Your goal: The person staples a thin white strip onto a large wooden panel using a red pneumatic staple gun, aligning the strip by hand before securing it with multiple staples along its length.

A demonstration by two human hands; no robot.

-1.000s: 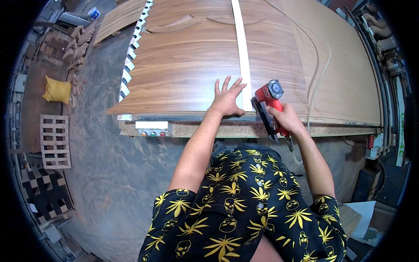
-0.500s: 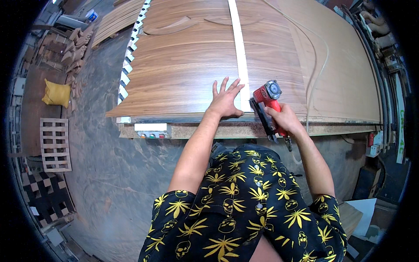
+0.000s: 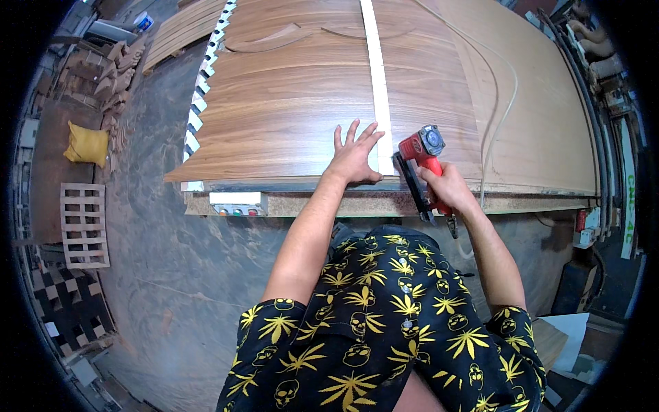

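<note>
Right hand (image 3: 447, 184) is gripping a red pneumatic nailer (image 3: 428, 162) by its handle
The nailer is tilting at the wood-grain panel's (image 3: 295, 103) near edge, just right of the white strip (image 3: 377, 75); left hand (image 3: 352, 161) is resting, fingers spread wide, on panel and strip edge

Nail gun (image 3: 429, 163) is coloured red/black | panel (image 3: 295, 103) is grained brown | strip (image 3: 380, 89) is coloured white | black shirt (image 3: 381, 309) is leaf-printed yellow

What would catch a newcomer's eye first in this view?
The red air tool, gripped in the right hand near the panel's closest edge. Then the white strip running up that wood-grain panel, beside the spread left hand. A yellow sack stands out at far left.
</note>
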